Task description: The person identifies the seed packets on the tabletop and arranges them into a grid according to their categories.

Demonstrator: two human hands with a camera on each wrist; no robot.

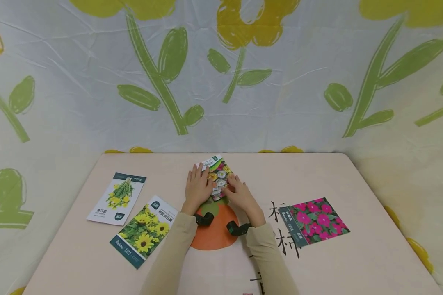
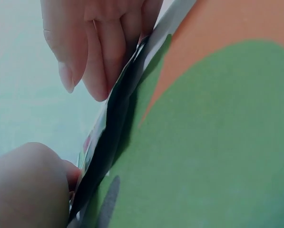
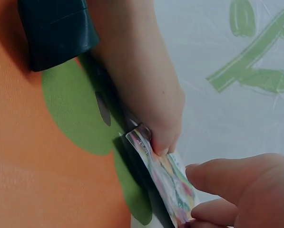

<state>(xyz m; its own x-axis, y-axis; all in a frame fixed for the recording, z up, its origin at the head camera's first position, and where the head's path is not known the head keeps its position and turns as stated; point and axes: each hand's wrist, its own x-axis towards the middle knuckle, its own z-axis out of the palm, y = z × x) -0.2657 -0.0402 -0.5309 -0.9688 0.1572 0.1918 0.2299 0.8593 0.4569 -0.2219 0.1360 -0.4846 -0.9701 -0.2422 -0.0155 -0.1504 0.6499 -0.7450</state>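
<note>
Smooth, matt tabletop [image 1: 373, 262]; on it, a glossy-looking flower packet [image 1: 220, 174]; behind it, a creased cloth backdrop [image 1: 280, 119]; above it, smooth plastic cameras [image 1: 205, 219]

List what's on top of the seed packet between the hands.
On the seed packet: the left hand over its left side, the right hand at its right edge. Flower print shows between them; whatever print lies beneath the hands is covered.

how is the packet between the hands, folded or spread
Spread: the packet is unfolded, its flower picture showing between left hand and right hand.
</note>
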